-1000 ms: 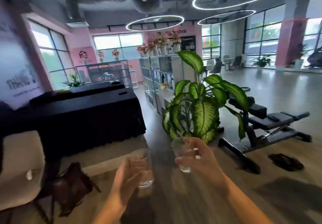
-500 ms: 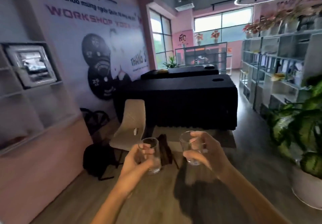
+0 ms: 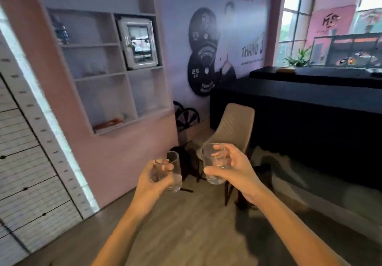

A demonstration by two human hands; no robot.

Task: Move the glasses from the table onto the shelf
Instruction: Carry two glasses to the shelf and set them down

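Pink wall with white recessed cubby shelf (image 3: 107,75) at upper left of frame. Left hand (image 3: 154,180) wrapped around one clear glass tumbler (image 3: 174,173); right hand (image 3: 233,167) around another clear tumbler (image 3: 214,165), both lower centre. Carrying step; next calls for closing on the shelf and picking an open cubby.

two glasses are held up side by side, one glass (image 3: 172,172) in the left hand (image 3: 154,180), the other glass (image 3: 215,165) in the right hand (image 3: 237,169). the shelf (image 3: 107,69) is set into the wall up left, with a chair (image 3: 231,127) behind the hands and a table (image 3: 310,108) off right.
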